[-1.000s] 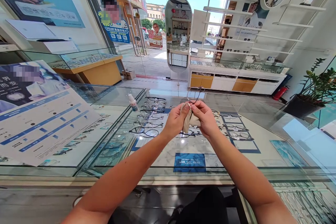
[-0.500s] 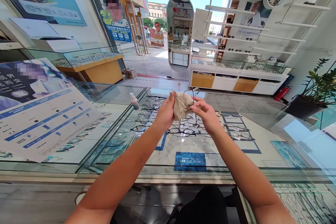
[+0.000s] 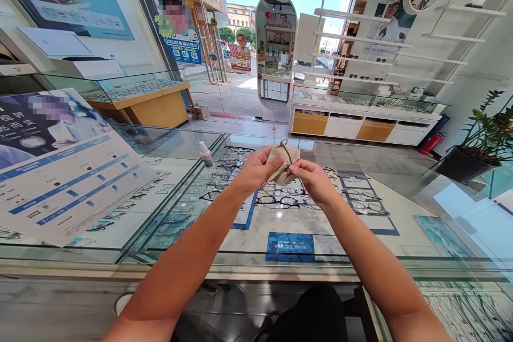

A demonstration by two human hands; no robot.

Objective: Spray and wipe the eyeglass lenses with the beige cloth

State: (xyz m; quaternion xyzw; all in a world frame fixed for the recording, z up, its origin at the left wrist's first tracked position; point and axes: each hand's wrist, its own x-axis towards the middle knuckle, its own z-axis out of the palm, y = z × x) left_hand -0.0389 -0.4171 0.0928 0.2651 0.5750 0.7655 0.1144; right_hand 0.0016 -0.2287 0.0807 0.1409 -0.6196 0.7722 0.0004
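My left hand [image 3: 255,170] grips a beige cloth [image 3: 295,156], its thumb pressing the fabric over the lens area of a pair of eyeglasses. The thin dark frame of the eyeglasses [image 3: 287,153] shows against the cloth. My right hand [image 3: 316,177] pinches the eyeglasses at the near side, thumb and fingers together. Cloth and fingers hide most of the lenses. Both hands are above the glass counter, with a row of dark-framed glasses [image 3: 277,201] visible below them.
A small white spray bottle [image 3: 206,155] stands on the glass counter [image 3: 192,192] to the left. A large printed sheet [image 3: 80,171] leans farther left. A blue card [image 3: 290,247] lies near the front edge. An oval mirror [image 3: 276,48] stands beyond the counter.
The cloth has turned and now wraps over the eyeglasses, with my left thumb on top. The glasses have tilted, and my right hand has shifted slightly down.
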